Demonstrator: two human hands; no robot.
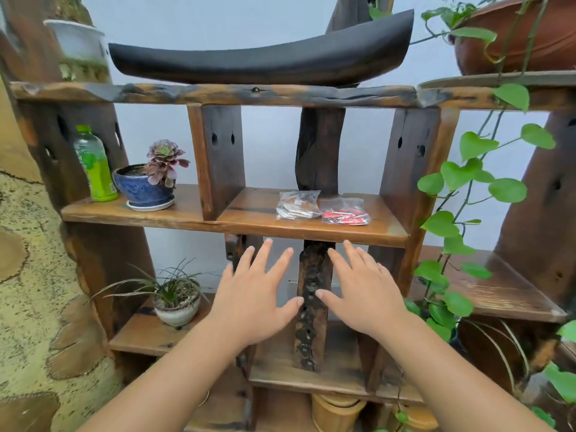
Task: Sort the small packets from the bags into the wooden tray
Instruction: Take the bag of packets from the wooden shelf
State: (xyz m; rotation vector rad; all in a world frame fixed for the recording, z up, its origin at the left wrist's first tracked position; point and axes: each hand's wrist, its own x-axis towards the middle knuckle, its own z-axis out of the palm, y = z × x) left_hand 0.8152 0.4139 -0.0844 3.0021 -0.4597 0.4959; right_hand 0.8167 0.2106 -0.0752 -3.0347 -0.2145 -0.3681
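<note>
Two clear plastic bags lie side by side on the middle wooden shelf (249, 219). The left bag (297, 204) holds white and brown packets; the right bag (344, 212) holds red packets. A long dark boat-shaped tray (265, 62) rests on the top shelf above them. My left hand (254, 294) and my right hand (363, 289) are held out flat, fingers spread, palms down, just below the front edge of the middle shelf. Both hands hold nothing and are apart from the bags.
A green bottle (93, 165) and a blue potted succulent (146, 185) stand on the shelf's left part. A small grassy pot (176, 302) sits lower left. A trailing vine (467, 182) hangs at the right, under a brown planter (514, 39). Upright wooden posts divide the shelf.
</note>
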